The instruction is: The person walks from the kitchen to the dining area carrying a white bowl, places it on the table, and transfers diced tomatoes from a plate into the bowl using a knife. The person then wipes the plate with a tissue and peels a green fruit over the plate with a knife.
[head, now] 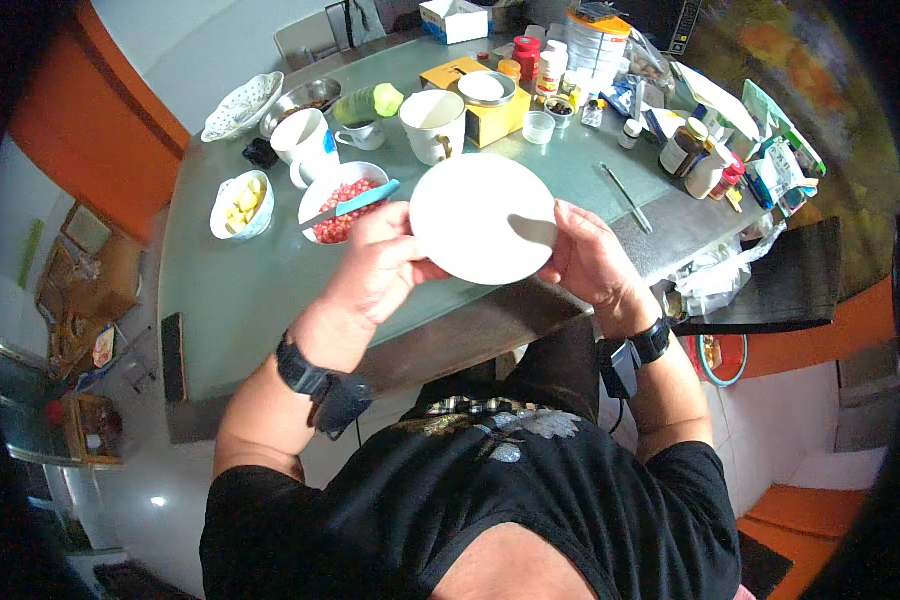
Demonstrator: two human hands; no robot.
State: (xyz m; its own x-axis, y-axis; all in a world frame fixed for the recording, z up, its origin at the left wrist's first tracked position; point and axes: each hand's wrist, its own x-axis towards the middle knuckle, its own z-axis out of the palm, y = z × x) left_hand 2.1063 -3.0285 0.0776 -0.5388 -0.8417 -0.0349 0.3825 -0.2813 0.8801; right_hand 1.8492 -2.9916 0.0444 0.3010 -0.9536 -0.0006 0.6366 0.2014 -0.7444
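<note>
Between my two hands a round white plate (480,217) is held above the near edge of the table. My left hand (382,262) grips its left rim, and my right hand (585,251) grips the right rim, with a shadow falling on the plate there. Just past my left hand stands a white bowl (379,174) of red pomegranate seeds (341,229). A knife with a light-blue handle (367,197) lies across that bowl. Farther left, a small bowl (262,225) holds pale yellow chunks (245,204). Fingers behind the plate are partly hidden.
Mugs (433,127), a partly peeled green vegetable (367,105) and a yellow box (502,116) stand behind the plate. Jars and bottles (682,150) crowd the right side. A slim pen-like stick (626,199) lies on the glass-topped table (217,300). A plastic bag (716,281) sits at right.
</note>
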